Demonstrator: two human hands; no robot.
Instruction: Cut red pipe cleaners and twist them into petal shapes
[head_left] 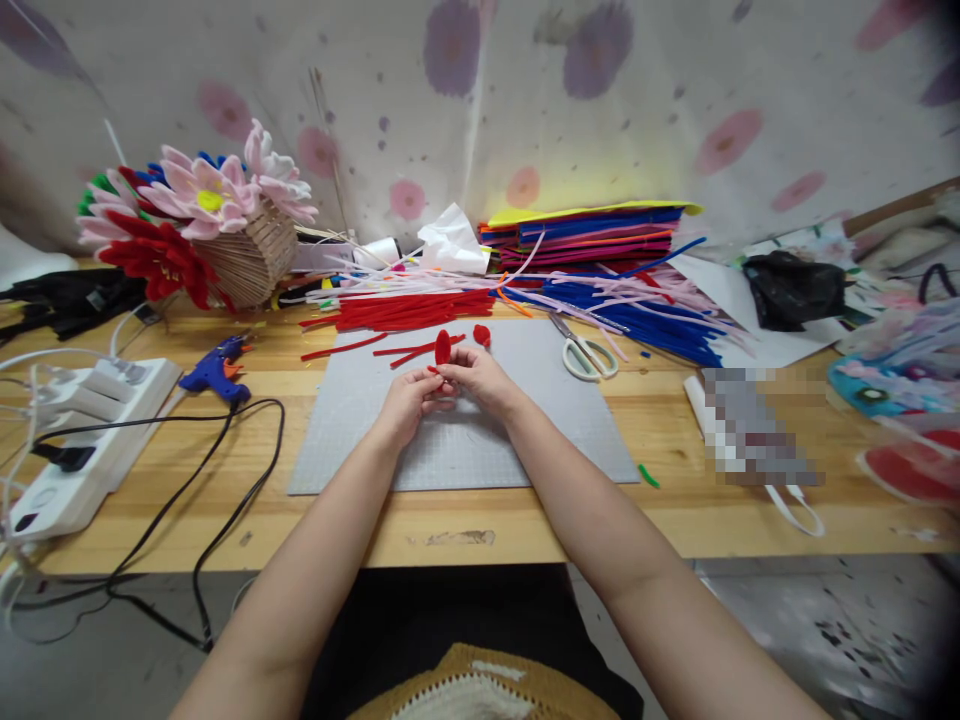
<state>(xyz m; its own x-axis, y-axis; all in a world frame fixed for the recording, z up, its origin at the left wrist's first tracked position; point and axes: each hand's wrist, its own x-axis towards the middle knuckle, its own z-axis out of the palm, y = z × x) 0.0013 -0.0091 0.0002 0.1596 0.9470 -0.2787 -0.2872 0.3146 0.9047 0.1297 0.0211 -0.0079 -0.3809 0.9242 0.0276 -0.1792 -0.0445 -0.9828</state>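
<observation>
Over the grey mat (525, 440), a red petal (442, 346) is being held upright, its base being pinched in the closed grip of left hand (409, 400) and right hand (480, 378). Beyond, red pipe cleaners (412, 310) are being seen heaped.

Both bare forearms reach forward from the bottom of the view and converge towards the middle, the left forearm (330, 530) angling right and the right forearm (592, 510) angling left. The left hand (409, 400) and right hand (480, 378) meet, touching at the fingertips. Each hand is curled, palm turned inward, with thumb and fingers pinched closed, wrists held slightly raised.
</observation>
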